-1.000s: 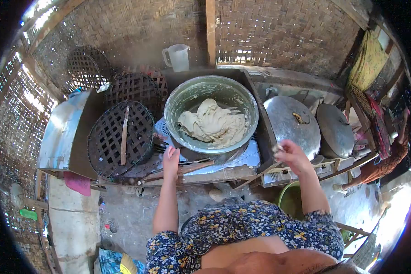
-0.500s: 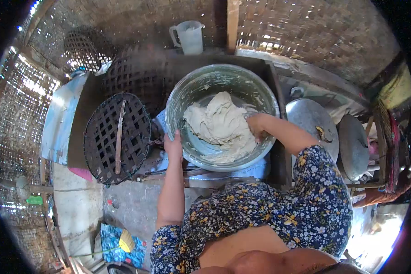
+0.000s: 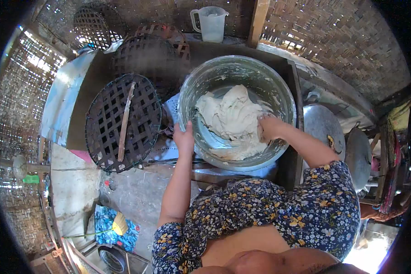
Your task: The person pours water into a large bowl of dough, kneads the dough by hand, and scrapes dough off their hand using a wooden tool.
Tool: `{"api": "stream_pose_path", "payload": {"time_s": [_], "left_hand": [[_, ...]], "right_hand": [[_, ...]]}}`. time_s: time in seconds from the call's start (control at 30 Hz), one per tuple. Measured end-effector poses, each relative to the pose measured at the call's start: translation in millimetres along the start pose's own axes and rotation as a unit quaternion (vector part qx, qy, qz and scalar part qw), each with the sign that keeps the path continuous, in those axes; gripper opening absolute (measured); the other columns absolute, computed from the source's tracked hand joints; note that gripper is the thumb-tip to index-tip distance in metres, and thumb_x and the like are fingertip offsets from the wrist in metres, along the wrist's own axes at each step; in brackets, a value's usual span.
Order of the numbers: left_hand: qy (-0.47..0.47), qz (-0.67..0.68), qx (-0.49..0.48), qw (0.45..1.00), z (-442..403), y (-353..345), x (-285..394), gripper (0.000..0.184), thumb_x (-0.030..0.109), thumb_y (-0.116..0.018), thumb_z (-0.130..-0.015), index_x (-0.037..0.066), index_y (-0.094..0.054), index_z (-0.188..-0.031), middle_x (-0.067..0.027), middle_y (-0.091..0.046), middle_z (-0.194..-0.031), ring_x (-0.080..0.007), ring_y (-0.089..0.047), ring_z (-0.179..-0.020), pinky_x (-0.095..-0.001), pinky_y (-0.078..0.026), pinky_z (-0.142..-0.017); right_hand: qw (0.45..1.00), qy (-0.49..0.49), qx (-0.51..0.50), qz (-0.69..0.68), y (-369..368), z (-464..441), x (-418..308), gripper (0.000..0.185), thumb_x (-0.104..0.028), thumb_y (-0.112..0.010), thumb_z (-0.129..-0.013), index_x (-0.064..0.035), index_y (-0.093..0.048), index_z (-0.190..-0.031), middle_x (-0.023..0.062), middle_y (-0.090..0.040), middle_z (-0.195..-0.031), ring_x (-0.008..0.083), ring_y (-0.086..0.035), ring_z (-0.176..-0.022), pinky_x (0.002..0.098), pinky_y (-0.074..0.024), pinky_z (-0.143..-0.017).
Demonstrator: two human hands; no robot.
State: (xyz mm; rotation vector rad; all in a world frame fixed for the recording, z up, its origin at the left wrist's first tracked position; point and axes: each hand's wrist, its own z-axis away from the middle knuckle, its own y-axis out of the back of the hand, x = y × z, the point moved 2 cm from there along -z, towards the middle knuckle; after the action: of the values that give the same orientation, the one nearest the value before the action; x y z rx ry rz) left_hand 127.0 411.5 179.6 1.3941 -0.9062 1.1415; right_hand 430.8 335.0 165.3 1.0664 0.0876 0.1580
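A large round basin (image 3: pixel 285 98) sits in front of me, its inner wall smeared with pale dough. The mass of soft, whitish dough (image 3: pixel 233 113) lies inside, heaped and folded, with a thinner smear towards the near side. My left hand (image 3: pixel 184 139) grips the basin's left rim, thumb up along the edge; its other fingers are partly hidden. Inside the basin at the right, my right hand (image 3: pixel 270 128) is closed with its fingers sunk into the dough's edge, so the fingertips do not show.
A woven openwork tray (image 3: pixel 106 123) with a stick (image 3: pixel 126 121) across it lies left of the basin. Behind stands a translucent pitcher (image 3: pixel 213 25). Dark baskets (image 3: pixel 144 57) are at the back left. Metal lids (image 3: pixel 322 125) stand at the right, beyond the wooden box edge (image 3: pixel 298 86).
The view has shifted, so the basin and tray appear farther right and slightly higher. My left hand stays on the rim and my right hand stays in the dough, whose shape differs slightly.
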Motion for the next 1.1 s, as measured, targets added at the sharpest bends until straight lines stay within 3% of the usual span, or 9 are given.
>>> {"api": "stream_pose_path", "payload": {"time_s": [0.07,0.17,0.2,0.33,0.43,0.53,0.73,1.0,1.1], "left_hand": [[0.004,-0.039,-0.001,0.999,-2,2,1,0.035,0.017,-0.060,-0.079,-0.002,-0.052,-0.107,-0.0142,-0.061,-0.096,-0.0224,-0.057,-0.086,-0.0318,-0.043,-0.079],[0.008,-0.029,-0.007,1.000,-11,-4,-30,0.036,0.017,-0.060,-0.079,-0.002,-0.051,-0.109,-0.0142,-0.060,-0.097,-0.0224,-0.057,-0.086,-0.0320,-0.042,-0.078],[0.007,-0.015,-0.007,1.000,-16,-5,-36,0.037,0.017,-0.060,-0.079,-0.002,-0.051,-0.109,-0.0151,-0.060,-0.097,-0.0235,-0.057,-0.086,-0.0325,-0.042,-0.078],[-0.037,-0.034,-0.012,0.999,-6,0,-13,0.039,0.018,-0.059,-0.079,-0.006,-0.049,-0.108,-0.0190,-0.059,-0.100,-0.0285,-0.057,-0.089,-0.0352,-0.042,-0.079],[-0.041,-0.072,0.012,0.996,-12,-5,-25,0.034,0.018,-0.057,-0.079,-0.005,-0.051,-0.104,-0.0213,-0.059,-0.099,-0.0359,-0.055,-0.091,-0.0389,-0.041,-0.080],[-0.051,-0.071,0.003,0.996,-8,-2,-15,0.036,0.021,-0.059,-0.078,-0.004,-0.052,-0.103,-0.0223,-0.059,-0.097,-0.0377,-0.055,-0.090,-0.0403,-0.042,-0.079],[0.013,-0.094,0.002,0.995,-15,-8,-22,0.046,0.020,-0.061,-0.077,-0.010,-0.047,-0.109,-0.0235,-0.056,-0.104,-0.0350,-0.054,-0.097,-0.0387,-0.041,-0.083],[0.000,-0.076,-0.028,0.997,-1,3,0,0.049,0.023,-0.061,-0.077,-0.010,-0.047,-0.110,-0.0247,-0.055,-0.105,-0.0375,-0.053,-0.098,-0.0404,-0.041,-0.083],[-0.018,-0.120,0.009,0.993,-7,-3,-10,0.050,0.024,-0.061,-0.077,-0.010,-0.047,-0.111,-0.0250,-0.054,-0.107,-0.0375,-0.052,-0.100,-0.0403,-0.040,-0.084]], "right_hand": [[0.984,0.008,0.170,0.062,-19,20,-18,0.065,-0.041,-0.061,-0.068,0.0036,-0.049,-0.114,0.0217,-0.040,-0.126,0.0421,-0.049,-0.102,0.0380,-0.0437,-0.084],[0.998,0.021,0.024,0.063,8,20,-18,0.068,-0.046,-0.056,-0.073,0.0007,-0.044,-0.121,0.0200,-0.045,-0.122,0.0406,-0.048,-0.104,0.0367,-0.0417,-0.087],[0.970,0.050,-0.238,-0.011,30,3,-13,0.068,-0.047,-0.053,-0.075,-0.0008,-0.041,-0.123,0.0211,-0.048,-0.119,0.0372,-0.048,-0.107,0.0364,-0.0395,-0.090],[0.969,-0.017,0.138,-0.202,57,40,-25,0.057,-0.042,-0.051,-0.078,-0.0008,-0.048,-0.118,0.0210,-0.052,-0.113,0.0362,-0.051,-0.103,0.0396,-0.0392,-0.089],[0.989,-0.024,-0.087,-0.113,-32,21,-24,0.054,-0.045,-0.053,-0.078,-0.0059,-0.053,-0.114,0.0171,-0.033,-0.134,0.0340,-0.047,-0.109,0.0380,-0.0328,-0.096],[0.953,-0.088,0.096,-0.275,15,54,-32,0.047,-0.041,-0.054,-0.079,-0.0071,-0.055,-0.112,0.0161,-0.046,-0.123,0.0322,-0.050,-0.107,0.0364,-0.0377,-0.092],[0.686,-0.102,0.399,-0.600,69,217,-66,0.039,-0.030,-0.050,-0.087,-0.0034,-0.051,-0.116,0.0076,-0.055,-0.110,0.0163,-0.052,-0.101,0.0299,-0.0417,-0.085],[0.062,-0.170,0.592,-0.785,-132,389,-102,0.018,-0.025,-0.051,-0.087,-0.0088,-0.056,-0.093,0.0009,-0.055,-0.076,0.0122,-0.051,-0.066,0.0250,-0.0429,-0.057],[0.000,-0.162,0.620,-0.768,-196,424,-122,0.016,-0.025,-0.053,-0.086,-0.0098,-0.054,-0.083,0.0001,-0.052,-0.068,0.0110,-0.049,-0.059,0.0242,-0.0412,-0.053]]}}
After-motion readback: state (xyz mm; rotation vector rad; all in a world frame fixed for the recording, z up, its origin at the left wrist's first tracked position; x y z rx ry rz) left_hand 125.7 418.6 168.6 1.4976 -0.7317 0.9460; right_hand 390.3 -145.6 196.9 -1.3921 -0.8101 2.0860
